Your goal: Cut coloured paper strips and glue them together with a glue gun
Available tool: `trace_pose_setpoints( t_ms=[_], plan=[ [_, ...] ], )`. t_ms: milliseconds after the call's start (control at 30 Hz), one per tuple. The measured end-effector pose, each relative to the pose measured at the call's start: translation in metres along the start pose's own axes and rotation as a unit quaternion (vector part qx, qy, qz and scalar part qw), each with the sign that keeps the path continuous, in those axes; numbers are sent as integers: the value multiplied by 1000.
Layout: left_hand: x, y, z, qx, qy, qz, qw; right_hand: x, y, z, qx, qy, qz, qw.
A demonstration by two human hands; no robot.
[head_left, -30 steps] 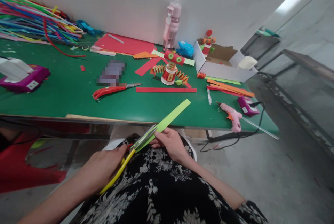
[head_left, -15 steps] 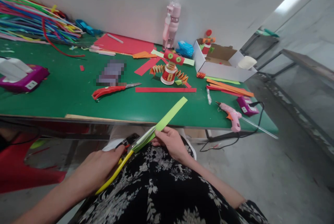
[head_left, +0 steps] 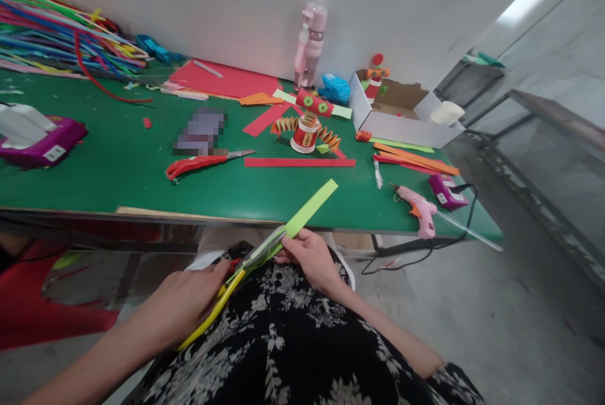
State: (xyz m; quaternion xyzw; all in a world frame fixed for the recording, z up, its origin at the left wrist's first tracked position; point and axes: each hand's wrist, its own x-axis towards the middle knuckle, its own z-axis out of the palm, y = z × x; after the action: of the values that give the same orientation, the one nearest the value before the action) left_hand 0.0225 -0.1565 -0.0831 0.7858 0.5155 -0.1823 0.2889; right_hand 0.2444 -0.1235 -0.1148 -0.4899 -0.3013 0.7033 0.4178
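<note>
My left hand (head_left: 196,295) is closed around the handles of a pair of scissors (head_left: 218,309) with a yellow handle, over my lap. The blades point up and to the right and lie along a light green paper strip (head_left: 312,206). Between thumb and fingers, my right hand (head_left: 314,260) pinches this strip near the blade tips. The strip's far end reaches over the table edge, and a narrow sliver of green shows beside the blades. Beyond it on the table lies a red paper strip (head_left: 300,163). A paper-cup figure (head_left: 306,131) with folded orange arms stands behind that.
Red-handled scissors (head_left: 198,164) lie left of centre near a pixelated rectangle (head_left: 201,131). To the right are a pink glue gun (head_left: 418,206), orange strips (head_left: 416,158) and a white box (head_left: 406,128). A pink bottle (head_left: 312,46) stands at the back, colourful sticks (head_left: 70,39) far left.
The scissor blades have come closer together on the green strip, with the yellow handle shifting slightly up and right. The strip's far end has dipped a little. My right hand stays nearly still.
</note>
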Motion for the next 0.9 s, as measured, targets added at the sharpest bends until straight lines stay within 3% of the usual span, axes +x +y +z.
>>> trace_pose_setpoints(
  t_ms=[600,900],
  plan=[
    [3,3,2,39,-5,-13,999,0,4,-2,11,-1,0,1000],
    [-4,-12,1,39,11,-7,999,-5,-12,-7,48,27,-41,998]
  ],
)
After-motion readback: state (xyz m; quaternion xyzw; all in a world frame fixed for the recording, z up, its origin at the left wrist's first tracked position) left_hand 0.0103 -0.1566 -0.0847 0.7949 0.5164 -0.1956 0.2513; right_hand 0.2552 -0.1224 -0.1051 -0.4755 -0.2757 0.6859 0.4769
